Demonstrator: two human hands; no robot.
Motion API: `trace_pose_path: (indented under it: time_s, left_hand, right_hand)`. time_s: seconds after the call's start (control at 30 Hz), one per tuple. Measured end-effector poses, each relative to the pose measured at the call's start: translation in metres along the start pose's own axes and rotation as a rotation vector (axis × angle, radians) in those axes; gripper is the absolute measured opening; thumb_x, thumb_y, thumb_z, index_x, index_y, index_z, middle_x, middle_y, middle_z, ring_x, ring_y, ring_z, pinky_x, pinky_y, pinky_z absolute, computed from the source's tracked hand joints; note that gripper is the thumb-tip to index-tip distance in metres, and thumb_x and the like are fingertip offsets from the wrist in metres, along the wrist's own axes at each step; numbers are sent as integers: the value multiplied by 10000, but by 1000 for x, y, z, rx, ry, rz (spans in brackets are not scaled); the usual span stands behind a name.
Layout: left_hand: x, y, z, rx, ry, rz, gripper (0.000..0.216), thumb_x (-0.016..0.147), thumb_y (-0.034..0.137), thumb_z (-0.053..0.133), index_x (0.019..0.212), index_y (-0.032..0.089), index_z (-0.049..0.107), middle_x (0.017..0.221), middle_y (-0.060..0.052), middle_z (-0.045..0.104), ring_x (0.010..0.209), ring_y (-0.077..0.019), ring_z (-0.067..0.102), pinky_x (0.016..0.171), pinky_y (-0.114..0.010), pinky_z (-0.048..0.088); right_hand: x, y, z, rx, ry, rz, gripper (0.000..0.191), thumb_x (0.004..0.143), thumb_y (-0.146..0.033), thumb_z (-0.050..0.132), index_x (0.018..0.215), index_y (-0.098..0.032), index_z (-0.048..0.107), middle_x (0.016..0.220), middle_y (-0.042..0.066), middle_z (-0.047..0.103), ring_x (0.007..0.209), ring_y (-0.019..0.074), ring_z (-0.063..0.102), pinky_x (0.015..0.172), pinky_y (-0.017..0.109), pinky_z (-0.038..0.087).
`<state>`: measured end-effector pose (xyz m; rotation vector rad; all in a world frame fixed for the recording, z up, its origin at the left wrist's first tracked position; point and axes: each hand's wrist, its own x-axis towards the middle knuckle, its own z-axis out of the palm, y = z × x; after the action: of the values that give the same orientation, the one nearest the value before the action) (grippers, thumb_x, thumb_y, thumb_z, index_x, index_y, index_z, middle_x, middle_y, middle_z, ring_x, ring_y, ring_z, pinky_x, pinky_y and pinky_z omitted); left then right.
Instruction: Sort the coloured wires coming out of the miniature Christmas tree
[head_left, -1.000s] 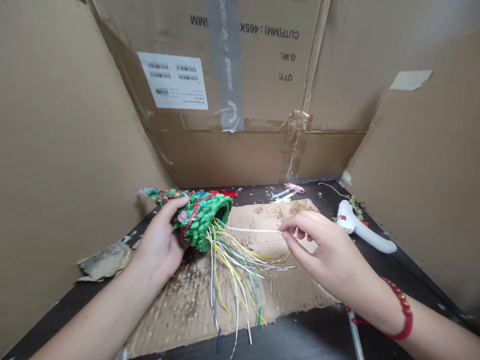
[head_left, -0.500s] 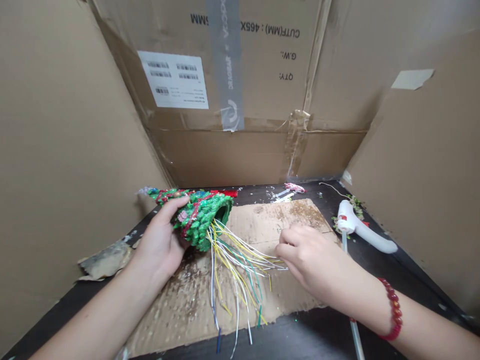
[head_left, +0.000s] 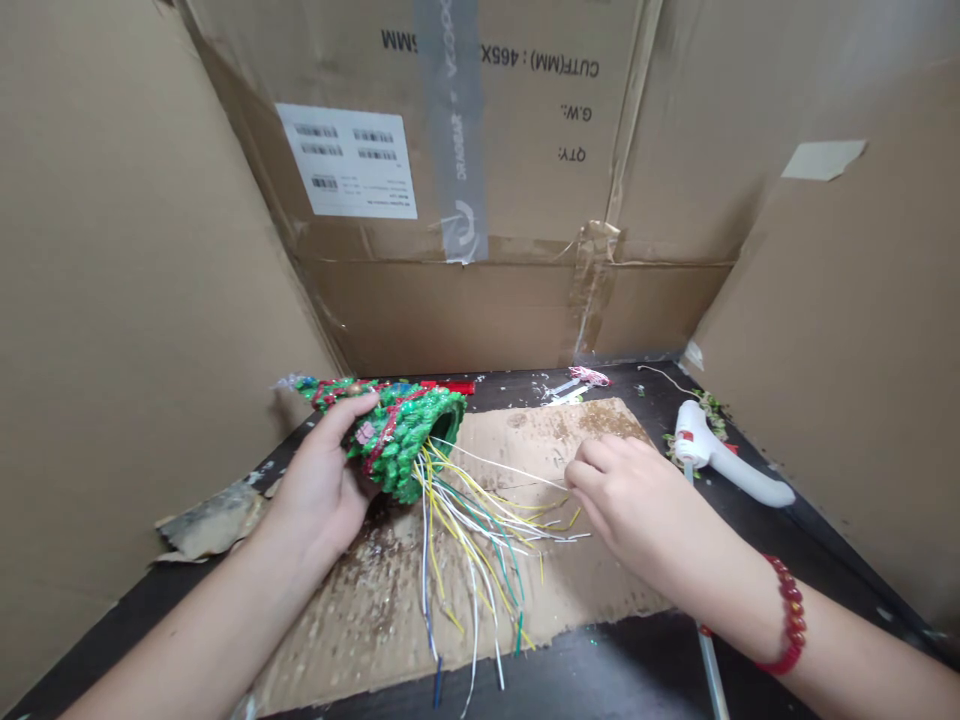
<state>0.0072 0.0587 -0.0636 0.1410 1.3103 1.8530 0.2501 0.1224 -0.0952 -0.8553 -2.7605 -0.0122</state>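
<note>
A small green Christmas tree point(head_left: 401, 425) with red trim lies on its side on a worn cardboard sheet point(head_left: 375, 610), tip pointing left. My left hand point(head_left: 322, 480) is wrapped round its body. A bundle of thin white, yellow, green and blue wires point(head_left: 480, 530) fans out of the tree's open base toward me. My right hand point(head_left: 637, 505) rests at the wires' right ends with its fingers curled, pinching a thin white wire. A red bead bracelet point(head_left: 784, 625) sits on that wrist.
A white glue gun point(head_left: 724, 455) lies on the dark table at the right. Scraps and a red-white bit point(head_left: 589, 377) lie at the back. Torn cardboard point(head_left: 210, 520) sits at left. Cardboard walls point(head_left: 112, 250) enclose three sides.
My right hand dropped from holding a white wire stretched out down to the wire bundle, then shifted slightly right and up. My left hand and the tree stayed still.
</note>
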Motion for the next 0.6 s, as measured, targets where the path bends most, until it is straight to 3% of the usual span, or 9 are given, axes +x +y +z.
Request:
trace_pose_path:
  time_s: [0.6]
  left_hand:
    - [0,0,-1,0,-9,-6,343,676,117,615,1018,143,627,827,-38,599,635,-99,561,692,-187,485]
  right_hand:
    - [1,-2,-7,-84,-71,161,156,883,-167,484,737,-168,541,748,30,562,724,204,508,673,337,333]
